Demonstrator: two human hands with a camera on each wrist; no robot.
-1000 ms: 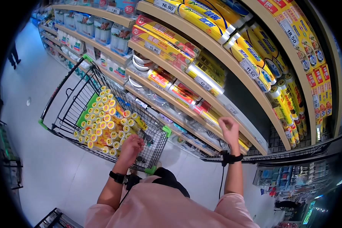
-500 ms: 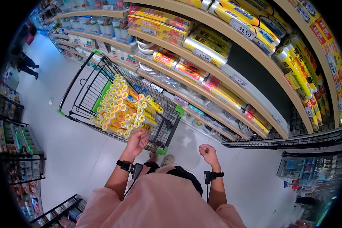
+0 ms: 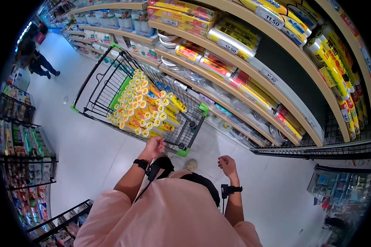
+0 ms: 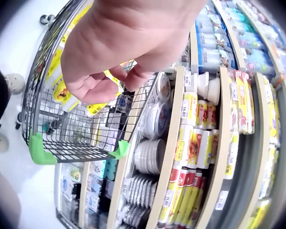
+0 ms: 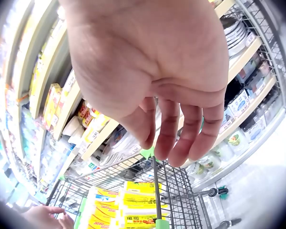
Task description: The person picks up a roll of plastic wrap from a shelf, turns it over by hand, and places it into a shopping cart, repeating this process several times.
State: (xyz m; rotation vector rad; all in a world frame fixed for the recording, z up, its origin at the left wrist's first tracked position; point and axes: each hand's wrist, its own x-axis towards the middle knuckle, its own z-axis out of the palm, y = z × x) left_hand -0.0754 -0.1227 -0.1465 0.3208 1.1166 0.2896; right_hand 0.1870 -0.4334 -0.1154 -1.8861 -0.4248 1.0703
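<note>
The left hand [image 3: 154, 147] hangs just outside the near side of a shopping cart [image 3: 192, 132], its fingers loosely bent and empty. Yellow rolls with round pale ends [image 3: 146, 108] lie piled in the cart. To the right of the cart, the right hand [image 3: 228, 165] hangs over the floor, also holding nothing. In the left wrist view the left hand [image 4: 126, 47] has relaxed, curved fingers, with the cart's basket behind it. The right wrist view shows the right hand [image 5: 152, 71] with fingers hanging loosely in front of the shelves and the cart.
Curved shelves [image 3: 235, 61] with rolls, boxes and plates run along the far side and the right. A walking person [image 3: 38, 61] is at the upper left. Black racks [image 3: 27, 160] stand at the left, and another display [image 3: 342, 185] is at the lower right.
The right hand has come down from beside the shelf edge to over the floor. In the head view the cart has shifted rightward, and the person at the upper left shows more fully.
</note>
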